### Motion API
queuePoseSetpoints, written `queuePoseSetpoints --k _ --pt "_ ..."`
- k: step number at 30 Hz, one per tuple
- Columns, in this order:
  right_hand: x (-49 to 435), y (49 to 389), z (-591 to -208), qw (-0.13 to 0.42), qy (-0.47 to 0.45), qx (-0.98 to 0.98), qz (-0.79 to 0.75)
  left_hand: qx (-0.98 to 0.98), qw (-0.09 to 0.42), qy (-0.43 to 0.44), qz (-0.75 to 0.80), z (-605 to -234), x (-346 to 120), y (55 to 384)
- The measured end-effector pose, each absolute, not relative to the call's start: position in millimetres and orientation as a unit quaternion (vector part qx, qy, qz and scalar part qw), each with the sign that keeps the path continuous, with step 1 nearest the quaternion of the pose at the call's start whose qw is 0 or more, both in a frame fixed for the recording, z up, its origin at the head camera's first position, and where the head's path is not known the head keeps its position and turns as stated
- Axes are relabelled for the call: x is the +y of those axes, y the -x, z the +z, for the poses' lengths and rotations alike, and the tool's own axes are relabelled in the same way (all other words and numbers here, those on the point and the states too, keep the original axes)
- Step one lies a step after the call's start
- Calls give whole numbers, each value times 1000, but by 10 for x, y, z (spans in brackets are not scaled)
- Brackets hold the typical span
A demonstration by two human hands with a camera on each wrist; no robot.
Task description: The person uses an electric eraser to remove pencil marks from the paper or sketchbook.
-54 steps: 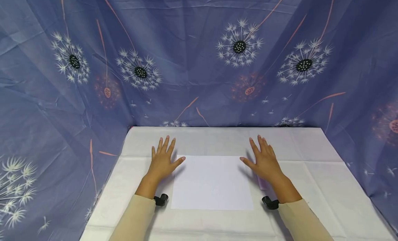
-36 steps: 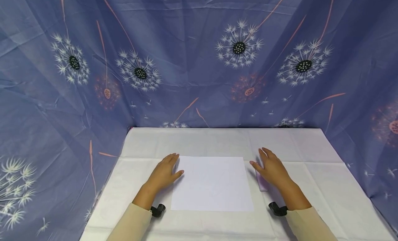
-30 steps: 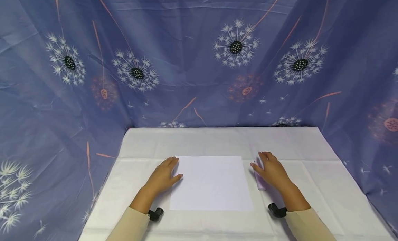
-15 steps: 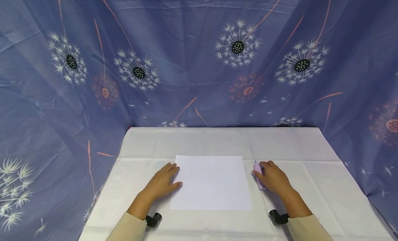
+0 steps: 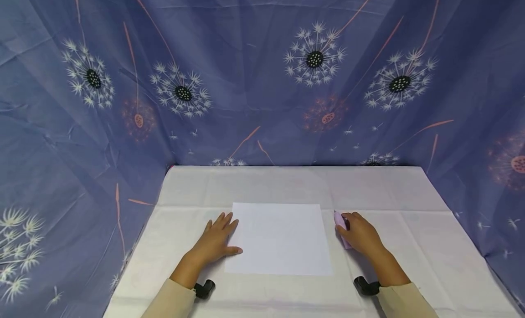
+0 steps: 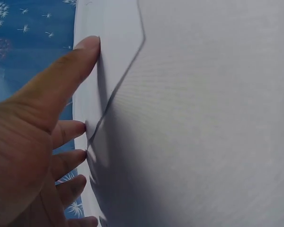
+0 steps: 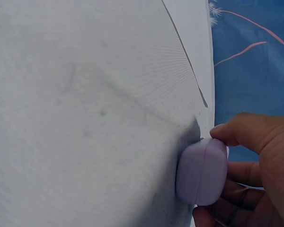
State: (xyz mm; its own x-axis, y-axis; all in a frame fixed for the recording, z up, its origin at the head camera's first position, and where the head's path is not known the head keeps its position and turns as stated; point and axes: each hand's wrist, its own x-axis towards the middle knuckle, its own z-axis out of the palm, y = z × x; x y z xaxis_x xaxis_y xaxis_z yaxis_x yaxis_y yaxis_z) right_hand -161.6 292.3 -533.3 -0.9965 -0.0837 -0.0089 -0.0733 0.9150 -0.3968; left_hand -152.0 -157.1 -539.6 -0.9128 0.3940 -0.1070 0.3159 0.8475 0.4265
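Observation:
A blank white sheet of paper (image 5: pixel 280 238) lies on the cloth-covered table in the head view. My left hand (image 5: pixel 213 243) is at its left edge, fingers spread, with the thumb lying over the sheet's margin. In the left wrist view the fingertips (image 6: pixel 75 161) reach right to the paper's edge. To the right of the sheet, my right hand (image 5: pixel 362 233) pinches a lilac plastic object (image 5: pixel 341 220) between thumb and fingers. It is long, tapers to a small tip at the far end, and its blunt, rounded near end (image 7: pixel 202 172) shows a seam. The palm hides part of it.
The table (image 5: pixel 254 183) has a creased white cover. A blue curtain (image 5: pixel 246 81) with dandelion prints hangs behind it and along both sides. Black wrist cameras (image 5: pixel 366 286) sit on both forearms, just above the table.
Both hands have come down from above the table towards me. The left has settled at the paper's left edge; the right has curled its fingers round the lilac object and turned it slightly.

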Motion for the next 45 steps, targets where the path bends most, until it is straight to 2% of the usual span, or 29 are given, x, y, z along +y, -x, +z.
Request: queuePoseSetpoints --k 15,29,45 --pt "2880 1607 -5259 -12 48 970 -240 962 87 -177 188 -5451 -1553 1618" --pt "2834 1574 -5245 10 123 950 -286 962 97 -172 191 -5397 -1458 1773" --pt "2770 1574 -5255 21 139 951 -275 961 107 -177 183 -5453 -1384 1938"
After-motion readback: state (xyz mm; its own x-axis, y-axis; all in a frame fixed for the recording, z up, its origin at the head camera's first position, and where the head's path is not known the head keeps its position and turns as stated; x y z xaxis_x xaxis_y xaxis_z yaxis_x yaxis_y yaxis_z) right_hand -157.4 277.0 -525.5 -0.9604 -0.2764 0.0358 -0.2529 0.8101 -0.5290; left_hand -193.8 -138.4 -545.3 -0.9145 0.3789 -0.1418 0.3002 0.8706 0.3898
